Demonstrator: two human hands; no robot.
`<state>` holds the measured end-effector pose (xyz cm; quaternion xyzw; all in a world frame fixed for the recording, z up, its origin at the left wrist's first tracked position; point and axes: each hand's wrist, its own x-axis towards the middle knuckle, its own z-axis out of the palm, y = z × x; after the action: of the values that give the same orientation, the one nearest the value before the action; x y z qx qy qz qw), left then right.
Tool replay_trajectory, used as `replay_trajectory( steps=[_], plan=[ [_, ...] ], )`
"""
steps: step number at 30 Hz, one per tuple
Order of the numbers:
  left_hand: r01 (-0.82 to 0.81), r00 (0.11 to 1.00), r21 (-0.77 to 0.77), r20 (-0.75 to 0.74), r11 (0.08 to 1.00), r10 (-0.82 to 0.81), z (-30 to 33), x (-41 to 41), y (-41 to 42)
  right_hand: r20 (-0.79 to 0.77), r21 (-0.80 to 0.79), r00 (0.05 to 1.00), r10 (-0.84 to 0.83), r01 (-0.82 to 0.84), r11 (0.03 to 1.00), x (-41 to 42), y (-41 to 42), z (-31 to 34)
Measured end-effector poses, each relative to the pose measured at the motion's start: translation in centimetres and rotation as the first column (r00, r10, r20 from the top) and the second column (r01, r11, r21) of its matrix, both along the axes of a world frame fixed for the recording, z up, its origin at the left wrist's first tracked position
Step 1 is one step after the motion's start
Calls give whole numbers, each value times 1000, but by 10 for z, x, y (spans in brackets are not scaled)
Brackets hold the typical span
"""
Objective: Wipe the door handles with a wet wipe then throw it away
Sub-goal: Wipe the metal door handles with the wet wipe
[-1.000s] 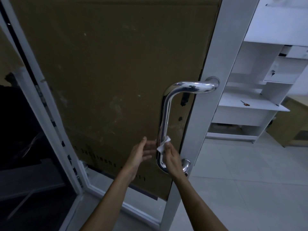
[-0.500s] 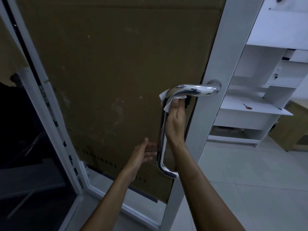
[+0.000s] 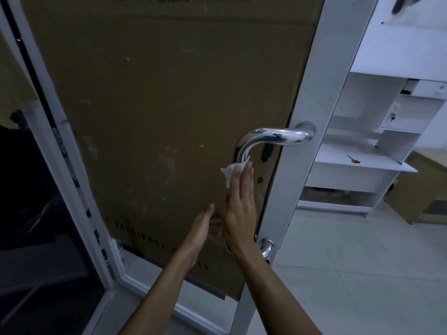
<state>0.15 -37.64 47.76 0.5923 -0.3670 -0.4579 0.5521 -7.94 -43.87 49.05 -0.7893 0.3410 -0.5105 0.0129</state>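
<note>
Left hand (image 3: 205, 226) sits nearest, fingers loosely spread and flat against the cardboard-covered door panel (image 3: 157, 105), holding nothing. Right next to it the right hand (image 3: 240, 206) has straight fingers pressed together, pushing a white wet wipe (image 3: 232, 171) onto the chrome pull handle (image 3: 271, 137) just below its top bend. Further back there's a white shelving unit (image 3: 367, 151) with a small screwdriver (image 3: 353, 159) lying on it.

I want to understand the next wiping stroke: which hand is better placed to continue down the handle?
The right hand: it presses the wet wipe on the door handle below its bend. The left hand is flat on the cardboard, without a wipe.
</note>
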Motion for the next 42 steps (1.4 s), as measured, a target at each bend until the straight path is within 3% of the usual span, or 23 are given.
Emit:
replay_trajectory(
  steps=[7, 11, 13, 15, 19, 25, 30, 42],
  plan=[
    [-57, 998, -29, 1, 998, 57, 8, 2, 5, -27, -18, 999, -30, 29, 999, 2, -1, 18],
    [-303, 942, -300, 50, 904, 332, 19, 4, 9, -43, -43, 999, -30, 28, 999, -4, 6, -13],
    [-251, 930, -460, 130, 852, 344, 27, 1, 13, -21, -14, 1000, -8, 8, 1000, -5, 8, -17],
    [-89, 940, -514, 239, 853, 242, 38, -9, 17, 2, 3, 1000, 23, -23, 1000, -7, 10, -14],
    [110, 960, -451, 279, 886, 23, 51, -31, 10, 11, 25, 993, 118, -119, 993, -23, 9, 2],
    [107, 968, -457, 252, 883, 13, 74, -39, -21, 202, 60, 972, 124, -139, 989, -50, 11, 29],
    [99, 994, -449, 78, 888, -72, 87, -35, -38, 265, 126, 961, 77, -113, 986, -67, 5, 19],
    [-94, 974, -80, -215, 992, 75, -34, -52, -37, 83, 444, 996, 32, -65, 894, -94, 19, -76]
  ],
)
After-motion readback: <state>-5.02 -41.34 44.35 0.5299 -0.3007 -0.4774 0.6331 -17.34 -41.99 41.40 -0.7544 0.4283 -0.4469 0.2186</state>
